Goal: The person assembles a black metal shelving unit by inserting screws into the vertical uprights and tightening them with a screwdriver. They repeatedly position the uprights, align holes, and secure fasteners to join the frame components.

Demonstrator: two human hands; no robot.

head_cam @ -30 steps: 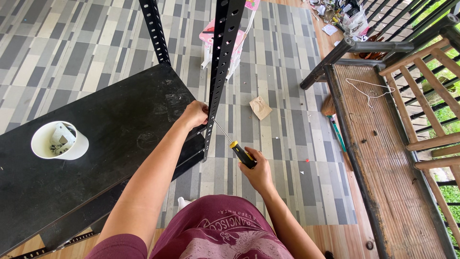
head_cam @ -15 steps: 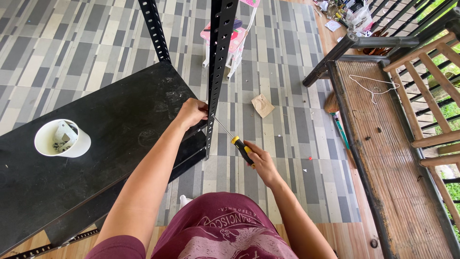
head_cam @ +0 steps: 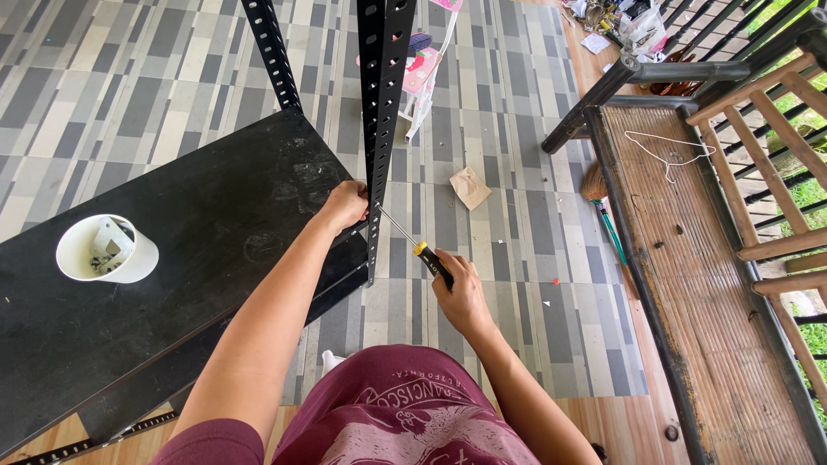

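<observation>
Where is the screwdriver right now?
In the head view, the screwdriver is just right of centre, held in the right hand, its tip at the black perforated post beside the left hand.

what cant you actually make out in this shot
Head view, the only one:
- The screwdriver tip and any screw: hidden where the shaft meets the perforated black upright.
- Left hand fingertips: curled behind that upright at the shelf corner.
- Contents of the white cup: too small to identify.
- Upright's top: cut off by the frame edge.
- Right hand grip covers most of the handle.
</observation>
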